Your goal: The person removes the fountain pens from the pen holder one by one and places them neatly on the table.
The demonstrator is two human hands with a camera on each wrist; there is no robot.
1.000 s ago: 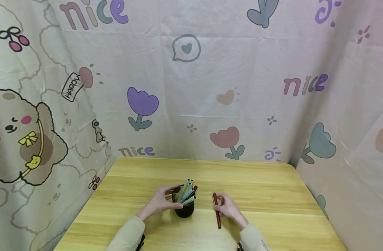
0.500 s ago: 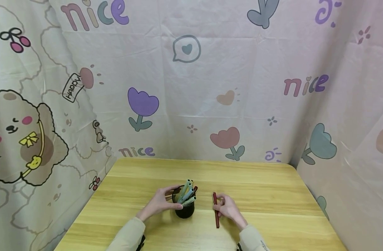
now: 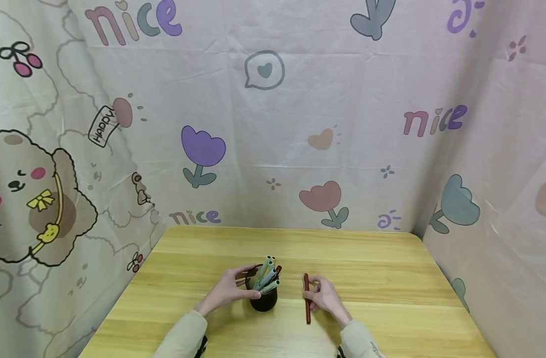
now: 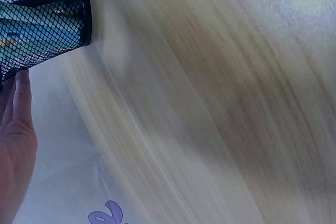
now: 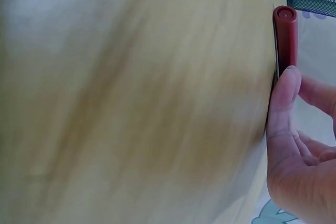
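A black mesh pen holder [image 3: 264, 302] stands upright on the table, with several pale green and blue pens [image 3: 268, 276] and a red one leaning in it. My left hand [image 3: 228, 287] holds the holder near its rim, thumb on the near side and fingers on the far side. The left wrist view shows the holder's mesh wall [image 4: 50, 30] with the fingers against it. To the right, my right hand [image 3: 325, 295] pinches a red pen [image 3: 307, 311] between thumb and fingers. Seen from the right wrist, that pen's end [image 5: 286, 17] points past the thumb, close to the tabletop.
A light wooden table [image 3: 375, 268] lies under both hands. Behind it and at both sides hang printed fabric sheets [image 3: 273, 129] that meet the table's far edge.
The lower end of the red pen has swung slightly left, so the pen stands closer to straight in the head view. My left hand and the pen holder look unmoved.
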